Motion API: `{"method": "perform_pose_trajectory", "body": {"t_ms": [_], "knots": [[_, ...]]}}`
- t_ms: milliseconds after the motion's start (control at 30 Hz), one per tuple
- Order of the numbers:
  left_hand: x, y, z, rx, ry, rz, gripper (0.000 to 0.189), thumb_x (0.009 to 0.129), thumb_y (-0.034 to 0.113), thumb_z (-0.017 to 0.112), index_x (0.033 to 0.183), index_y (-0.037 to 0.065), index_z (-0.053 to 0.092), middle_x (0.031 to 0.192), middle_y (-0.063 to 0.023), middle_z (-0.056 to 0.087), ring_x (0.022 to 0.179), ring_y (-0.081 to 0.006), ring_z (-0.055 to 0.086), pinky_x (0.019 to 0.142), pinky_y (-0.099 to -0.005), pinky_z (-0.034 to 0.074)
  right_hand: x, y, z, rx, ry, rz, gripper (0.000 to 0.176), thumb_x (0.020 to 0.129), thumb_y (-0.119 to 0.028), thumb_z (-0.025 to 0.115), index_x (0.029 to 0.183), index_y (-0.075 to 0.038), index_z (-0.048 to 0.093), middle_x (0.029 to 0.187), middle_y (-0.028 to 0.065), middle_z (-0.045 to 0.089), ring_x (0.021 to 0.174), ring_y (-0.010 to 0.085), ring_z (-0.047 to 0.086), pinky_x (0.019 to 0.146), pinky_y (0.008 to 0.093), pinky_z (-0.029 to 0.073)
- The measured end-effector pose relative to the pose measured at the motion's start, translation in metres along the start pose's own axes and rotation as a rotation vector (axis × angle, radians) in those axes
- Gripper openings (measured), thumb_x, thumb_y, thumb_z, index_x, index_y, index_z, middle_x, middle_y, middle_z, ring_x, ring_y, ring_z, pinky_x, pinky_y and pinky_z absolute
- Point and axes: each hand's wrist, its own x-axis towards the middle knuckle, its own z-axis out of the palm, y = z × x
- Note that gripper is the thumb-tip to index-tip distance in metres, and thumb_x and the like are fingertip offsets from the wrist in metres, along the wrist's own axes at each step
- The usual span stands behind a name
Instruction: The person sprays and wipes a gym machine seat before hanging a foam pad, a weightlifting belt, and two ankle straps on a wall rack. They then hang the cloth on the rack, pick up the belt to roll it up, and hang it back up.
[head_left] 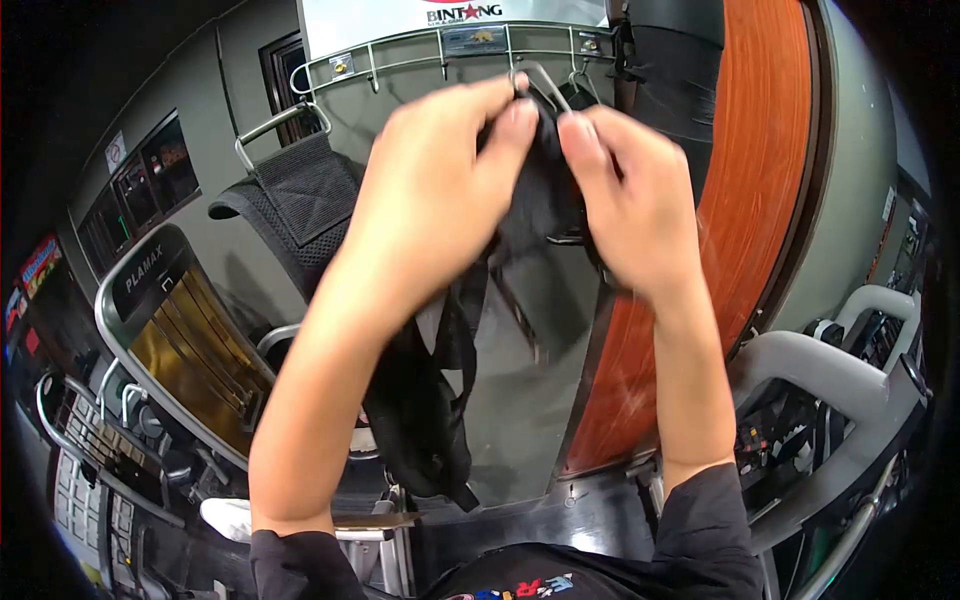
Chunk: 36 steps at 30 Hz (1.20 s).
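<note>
A black fabric piece (pixel 545 130) is pinched at upper centre by the left hand (pixel 430 165) and right hand (pixel 640 195), beside 1 metal hook rack (pixel 475 40). The grey wall (pixel 545 410) is bordered at right by a reddish-brown wood panel (pixel 765 130); at left, PLAMAX gym equipment (pixel 145 265) is seen.

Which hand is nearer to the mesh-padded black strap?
Left. The left hand is just right of the mesh-padded black strap in view; the right hand is farther right, beyond the left.
</note>
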Motion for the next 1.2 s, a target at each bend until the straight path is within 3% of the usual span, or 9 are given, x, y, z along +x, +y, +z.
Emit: {"method": "perform_pose_trajectory", "body": {"t_ms": [233, 433, 567, 667, 733, 767, 900, 967, 1200], "knots": [[0.046, -0.038, 0.037, 0.298, 0.003, -0.205, 0.044, 0.094, 0.029, 0.062, 0.128, 0.002, 0.056, 0.104, -0.0246, 0.069, 0.103, -0.0417, 0.066, 0.091, -0.0459, 0.05, 0.072, 0.065, 0.013, -0.396, -0.184, -0.054, 0.035, 0.098, -0.025, 0.051, 0.087, 0.001, 0.071, 0.083, 0.0241, 0.069, 0.083, 0.0422, 0.068, 0.081, 0.0493, 0.054], [0.029, -0.038, 0.042, 0.448, -0.09, -0.238, 0.042, 0.095, 0.032, 0.06, 0.128, 0.006, 0.055, 0.097, -0.0223, 0.068, 0.102, -0.0431, 0.065, 0.089, -0.0485, 0.05, 0.072, 0.071, 0.013, -0.45, -0.35, -0.003, 0.037, 0.098, -0.026, 0.052, 0.085, 0.004, 0.071, 0.083, 0.0264, 0.069, 0.084, 0.0433, 0.068, 0.081, 0.0491, 0.055], [0.002, -0.019, 0.039, 0.584, -0.201, -0.275, 0.048, 0.094, 0.028, 0.062, 0.135, 0.006, 0.052, 0.117, -0.0211, 0.063, 0.101, -0.0443, 0.064, 0.089, -0.0486, 0.051, 0.063, 0.057, -0.001, -0.538, -0.369, -0.005, 0.039, 0.097, -0.031, 0.055, 0.085, 0.002, 0.071, 0.081, 0.0244, 0.069, 0.083, 0.0419, 0.069, 0.08, 0.0485, 0.056], [-0.022, 0.006, 0.023, 0.613, -0.301, -0.358, 0.053, 0.089, 0.024, 0.069, 0.137, 0.006, 0.053, 0.133, -0.0175, 0.057, 0.107, -0.0419, 0.062, 0.09, -0.0458, 0.052, 0.048, 0.042, -0.012, -0.492, -0.186, -0.11, 0.038, 0.095, -0.034, 0.06, 0.078, -0.001, 0.067, 0.073, 0.0183, 0.066, 0.072, 0.0377, 0.067, 0.066, 0.0449, 0.053], [-0.05, 0.015, 0.006, 0.665, -0.211, -0.065, 0.054, 0.085, 0.023, 0.072, 0.134, 0.007, 0.056, 0.138, -0.0159, 0.055, 0.12, -0.0384, 0.058, 0.097, -0.0451, 0.05, 0.033, 0.025, -0.024, -0.284, -0.167, -0.142, 0.037, 0.093, -0.033, 0.064, 0.075, -0.002, 0.062, 0.065, 0.0154, 0.061, 0.06, 0.0334, 0.062, 0.058, 0.0397, 0.047], [-0.064, 0.024, -0.005, 0.688, -0.269, -0.055, 0.056, 0.083, 0.023, 0.074, 0.135, 0.008, 0.057, 0.142, -0.0153, 0.053, 0.124, -0.037, 0.055, 0.1, -0.0459, 0.047, 0.021, 0.022, -0.025, -0.075, -0.168, -0.201, 0.033, 0.096, -0.025, 0.063, 0.077, 0.002, 0.056, 0.058, 0.0052, 0.045, 0.055, 0.0127, 0.039, 0.053, 0.0279, 0.036], [-0.124, 0.058, -0.049, 0.549, -0.361, -0.112, 0.052, 0.082, 0.032, 0.074, 0.127, 0.009, 0.065, 0.138, -0.0135, 0.059, 0.125, -0.033, 0.057, 0.102, -0.047, 0.045, -0.054, -0.002, -0.031, 0.599, -0.55, -0.308, 0.041, 0.085, -0.041, 0.071, 0.067, -0.005, 0.068, 0.062, 0.0037, 0.061, 0.057, 0.0212, 0.062, 0.05, 0.0306, 0.045], [-0.166, 0.054, -0.072, 0.235, -0.336, -0.146, 0.042, 0.082, 0.031, 0.074, 0.116, 0.007, 0.07, 0.123, -0.0115, 0.067, 0.113, -0.0308, 0.064, 0.093, -0.0439, 0.049, -0.085, -0.004, -0.028, 0.781, -1.062, -0.34, 0.029, 0.088, -0.036, 0.073, 0.096, -0.009, 0.068, 0.08, 0.0028, 0.064, 0.069, 0.0228, 0.065, 0.061, 0.0333, 0.051], [-0.37, 0.074, -0.103, -0.355, 0.064, -0.937, 0.032, 0.097, 0.027, 0.06, 0.086, -0.001, 0.071, 0.08, -0.0121, 0.07, 0.071, -0.0208, 0.068, 0.067, -0.0327, 0.052, -0.264, -0.022, 0.07, 1.185, -1.603, 0.3, 0.03, 0.098, -0.031, 0.062, 0.115, -0.006, 0.064, 0.093, 0.0098, 0.068, 0.082, 0.0197, 0.067, 0.074, 0.0346, 0.053]]}}
